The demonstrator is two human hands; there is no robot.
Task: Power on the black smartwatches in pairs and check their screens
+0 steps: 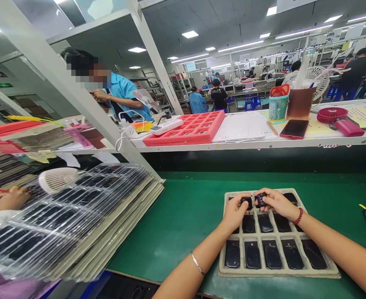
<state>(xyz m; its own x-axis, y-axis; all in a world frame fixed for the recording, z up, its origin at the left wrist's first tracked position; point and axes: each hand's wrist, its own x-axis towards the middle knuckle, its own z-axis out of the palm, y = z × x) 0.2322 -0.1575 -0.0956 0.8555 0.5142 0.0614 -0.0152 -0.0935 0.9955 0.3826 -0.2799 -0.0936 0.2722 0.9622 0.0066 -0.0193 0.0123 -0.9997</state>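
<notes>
My left hand (235, 211) is closed on a small black device (247, 202) with a rounded dark face, like a watch body. Close beside it, my right hand (278, 202) pinches a second small black device (260, 199), whose screen shows small white marks. Both hands are over the far row of a beige moulded tray (281, 274). Black rounded-rectangle devices lie in its compartments, among them a front-row device (272, 255). My hands and forearms cover some of the compartments.
The tray lies on a green mat (170, 232). Stacked trays under clear plastic (77, 216) rise at left, near another person's hand (13, 199). A shelf above the mat bears a red foam tray (185, 128), papers (241, 128), a phone (294, 128) and a pink fan (332, 114).
</notes>
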